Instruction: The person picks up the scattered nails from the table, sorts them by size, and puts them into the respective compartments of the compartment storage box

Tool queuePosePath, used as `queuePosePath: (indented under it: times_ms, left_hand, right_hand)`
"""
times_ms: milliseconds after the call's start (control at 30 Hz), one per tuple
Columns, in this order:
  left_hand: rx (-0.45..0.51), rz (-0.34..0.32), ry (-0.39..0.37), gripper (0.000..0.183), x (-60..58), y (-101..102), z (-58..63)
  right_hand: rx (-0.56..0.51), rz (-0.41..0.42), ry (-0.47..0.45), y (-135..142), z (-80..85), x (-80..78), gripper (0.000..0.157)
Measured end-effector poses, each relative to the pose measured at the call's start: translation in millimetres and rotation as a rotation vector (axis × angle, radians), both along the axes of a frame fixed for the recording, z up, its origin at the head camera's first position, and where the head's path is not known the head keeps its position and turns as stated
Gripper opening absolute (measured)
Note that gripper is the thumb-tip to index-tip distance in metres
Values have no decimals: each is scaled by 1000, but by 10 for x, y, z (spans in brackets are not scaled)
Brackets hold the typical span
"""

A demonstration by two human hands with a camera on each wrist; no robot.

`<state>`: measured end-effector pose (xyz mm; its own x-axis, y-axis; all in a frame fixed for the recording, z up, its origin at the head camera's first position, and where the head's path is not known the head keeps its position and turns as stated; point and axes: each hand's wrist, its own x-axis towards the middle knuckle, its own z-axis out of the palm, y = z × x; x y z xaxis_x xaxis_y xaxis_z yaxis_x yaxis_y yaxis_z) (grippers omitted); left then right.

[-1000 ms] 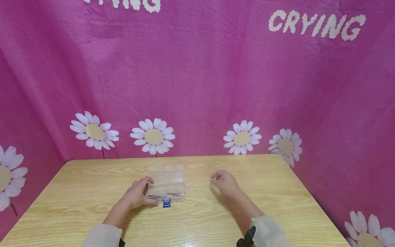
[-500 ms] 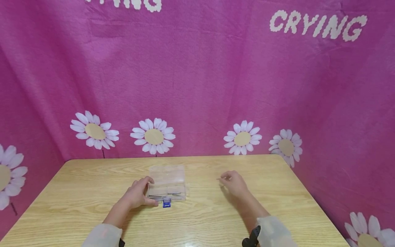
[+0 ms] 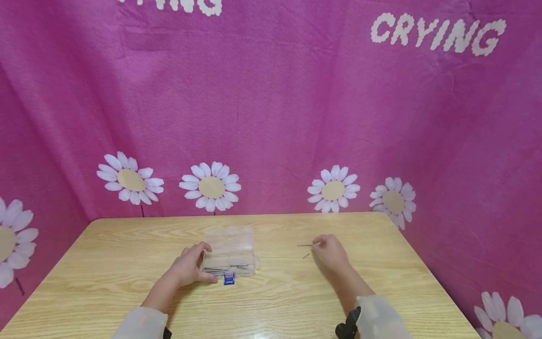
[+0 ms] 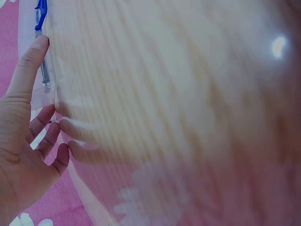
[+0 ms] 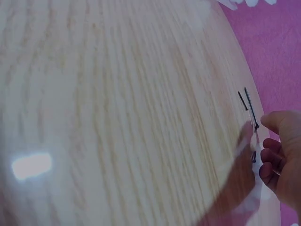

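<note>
A small clear plastic box (image 3: 242, 260) with a blue latch (image 3: 229, 279) lies with its lid raised back, left of the table's middle. Long nails (image 3: 239, 266) lie inside along its front. My left hand (image 3: 185, 268) holds the box's left end, thumb on the front wall and fingers round the far side. On the right, my right hand (image 3: 331, 253) is low over the table, thumb and fingertips right at the end of a long nail (image 5: 250, 106). A shorter nail (image 5: 242, 100) lies beside it. Another short dark piece (image 5: 254, 156) shows beside the fingertips in the right wrist view.
The wooden table (image 3: 271, 306) has a glossy top that reflects light. Behind it and on both sides hangs a pink cloth (image 3: 271, 117) with daisies and white lettering.
My right hand has moved right, away from the box. The long nail now shows nearly whole beside its fingertips, and the shorter nail has come into view. My left hand stays on the box.
</note>
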<state>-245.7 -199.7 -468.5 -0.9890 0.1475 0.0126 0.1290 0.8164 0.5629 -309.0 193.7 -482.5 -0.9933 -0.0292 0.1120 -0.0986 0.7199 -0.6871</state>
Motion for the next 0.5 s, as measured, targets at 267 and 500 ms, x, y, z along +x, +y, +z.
queuePosePath:
  times_ms: [267,500]
  left_hand:
    - [0,-5,5,75,-6,0,0]
    - [-1,0,4,76,2,-2,-1]
  right_hand:
    - [29,32,47,39,28,31,19]
    - [93,29,13,36,-17,5,16]
